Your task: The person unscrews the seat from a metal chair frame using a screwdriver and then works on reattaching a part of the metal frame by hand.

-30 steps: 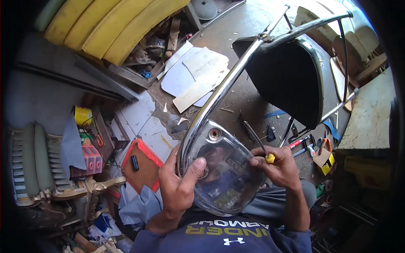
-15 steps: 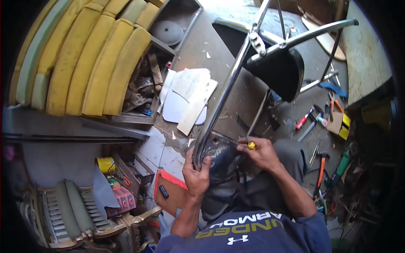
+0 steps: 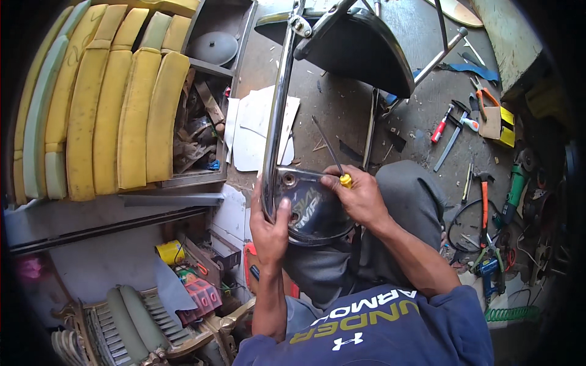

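A metal-framed chair (image 3: 278, 116) leans across my lap, its bright tube running away from me to a black seat (image 3: 360, 52). At the near end of the tube is a dark, glossy curved panel (image 3: 320, 210) with round holes along its left side. My left hand (image 3: 270, 235) is closed round the tube at the panel's left edge, thumb over the front. In my right hand (image 3: 363, 198) is a screwdriver (image 3: 345, 180) with a yellow handle, its shaft pointing away from me. The fingertips of that hand are at the panel's upper right edge.
Yellow foam pads (image 3: 116, 116) stand in a row at the left, beside a box of scraps (image 3: 201, 122). White sheets (image 3: 259, 131) lie on the floor ahead. To the right are a hammer (image 3: 484, 204), pliers (image 3: 485, 97) and a green angle grinder (image 3: 516, 189).
The chair has swung left and more upright in view, and the panel's face shows more fully. The screwdriver's shaft now stands out clear, pointing away. Both hands keep their grip.
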`<state>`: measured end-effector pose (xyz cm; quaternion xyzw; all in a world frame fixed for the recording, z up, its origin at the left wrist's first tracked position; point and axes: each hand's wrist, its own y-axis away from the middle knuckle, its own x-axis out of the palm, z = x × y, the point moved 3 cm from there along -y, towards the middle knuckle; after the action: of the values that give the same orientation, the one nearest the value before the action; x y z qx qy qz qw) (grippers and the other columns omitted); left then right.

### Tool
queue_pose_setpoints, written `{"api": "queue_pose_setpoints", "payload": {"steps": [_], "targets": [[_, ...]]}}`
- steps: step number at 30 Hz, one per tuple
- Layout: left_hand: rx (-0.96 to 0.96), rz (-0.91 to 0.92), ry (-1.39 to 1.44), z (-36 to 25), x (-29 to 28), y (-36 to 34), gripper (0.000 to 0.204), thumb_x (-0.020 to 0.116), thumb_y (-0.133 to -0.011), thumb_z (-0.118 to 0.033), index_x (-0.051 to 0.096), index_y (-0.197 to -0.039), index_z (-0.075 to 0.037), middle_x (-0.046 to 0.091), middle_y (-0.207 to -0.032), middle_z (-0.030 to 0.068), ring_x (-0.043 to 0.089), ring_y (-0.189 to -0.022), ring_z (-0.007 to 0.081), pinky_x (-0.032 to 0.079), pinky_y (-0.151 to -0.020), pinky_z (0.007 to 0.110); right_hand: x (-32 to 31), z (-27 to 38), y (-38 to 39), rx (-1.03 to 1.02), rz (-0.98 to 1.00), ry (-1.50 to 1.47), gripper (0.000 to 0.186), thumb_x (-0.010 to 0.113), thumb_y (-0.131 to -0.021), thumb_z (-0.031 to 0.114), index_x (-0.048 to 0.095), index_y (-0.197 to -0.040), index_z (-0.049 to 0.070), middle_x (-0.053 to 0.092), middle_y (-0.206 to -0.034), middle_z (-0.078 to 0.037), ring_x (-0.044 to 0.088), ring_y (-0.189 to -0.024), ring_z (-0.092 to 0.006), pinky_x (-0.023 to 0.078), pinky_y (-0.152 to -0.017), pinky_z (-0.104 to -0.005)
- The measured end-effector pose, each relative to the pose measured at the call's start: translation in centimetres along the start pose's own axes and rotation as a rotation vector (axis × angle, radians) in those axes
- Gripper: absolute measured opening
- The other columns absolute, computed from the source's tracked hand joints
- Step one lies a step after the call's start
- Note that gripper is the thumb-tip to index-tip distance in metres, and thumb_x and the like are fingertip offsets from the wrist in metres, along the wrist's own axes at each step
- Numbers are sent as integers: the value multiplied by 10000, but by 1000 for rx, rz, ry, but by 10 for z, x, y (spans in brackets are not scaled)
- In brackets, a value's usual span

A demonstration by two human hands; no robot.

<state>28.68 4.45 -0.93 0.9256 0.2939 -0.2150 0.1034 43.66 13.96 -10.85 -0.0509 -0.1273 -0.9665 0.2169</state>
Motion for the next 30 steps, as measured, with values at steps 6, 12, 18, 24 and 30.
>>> {"api": "queue_pose_setpoints", "payload": {"steps": [6,12,18,24,30], "targets": [[56,42,-43,1,-2,-16,496,682,-986,-126,509,-1421,38,654,-1157,82,625,-995,140,504,-906,284,0,-2,-2,126,71,-40,336,769,-914,312,748,-1094,29,725,-921,-164,707,-828,-246,533,-757,-359],[-34,19,39,5,0,-13,413,704,-978,-159,592,-1322,41,667,-1053,45,600,-942,119,487,-855,262,-2,-3,-4,-16,115,92,343,744,-933,323,745,-1116,32,742,-964,-177,721,-879,-232,535,-782,-356],[-61,79,74,6,-3,-16,421,718,-965,-157,589,-1320,29,664,-1055,40,598,-934,118,487,-855,269,-5,9,-23,325,335,-7,442,717,-944,432,760,-1023,-1,707,-717,-114,699,-592,-187,541,-568,-332],[-89,111,175,8,-1,-14,470,715,-961,-142,550,-1371,21,660,-1102,45,603,-973,122,484,-875,261,-10,14,-50,455,444,40,512,790,-853,496,720,-811,-10,641,-615,-80,619,-435,-155,465,-404,-278],[-94,93,175,10,-1,-12,486,718,-952,-146,530,-1364,32,662,-1169,84,624,-1063,153,483,-961,293,-10,18,-53,458,404,159,547,816,-815,521,729,-801,-19,659,-627,-90,649,-471,-178,500,-436,-314]]}}
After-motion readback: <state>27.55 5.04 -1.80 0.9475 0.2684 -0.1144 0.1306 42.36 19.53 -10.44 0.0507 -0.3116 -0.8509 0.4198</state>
